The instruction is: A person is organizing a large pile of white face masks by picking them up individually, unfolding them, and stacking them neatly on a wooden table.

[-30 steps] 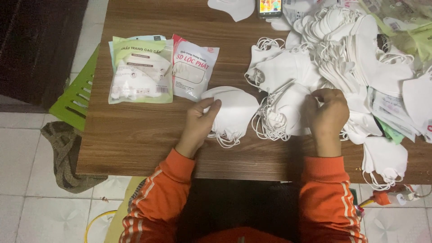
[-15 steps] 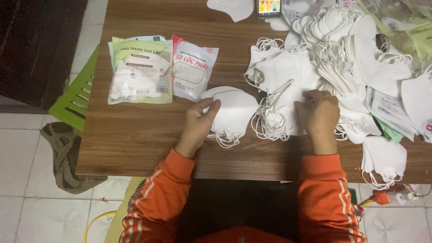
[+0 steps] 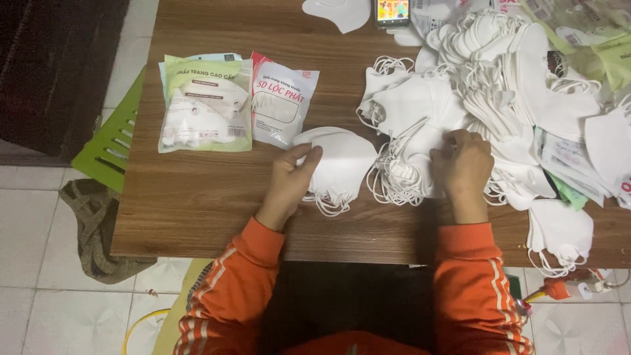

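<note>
— Hands at a wooden bench (image 3: 197, 197), head view: what do the fingers hold?

— Left hand (image 3: 294, 176) pinches a small stack of white masks (image 3: 342, 161); right hand (image 3: 463, 164), fingers curled narrow, grips a mask in the loose mask pile (image 3: 499, 85).

— Around them?

— Two sealed mask packets (image 3: 217, 105) lie left, well apart.

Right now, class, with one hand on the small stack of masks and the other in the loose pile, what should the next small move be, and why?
Probably lift one mask from the loose pile with the right hand and lay it on the small stack. The left hand already steadies that stack, and the right fingertips rest on a mask at the pile's edge.
</note>
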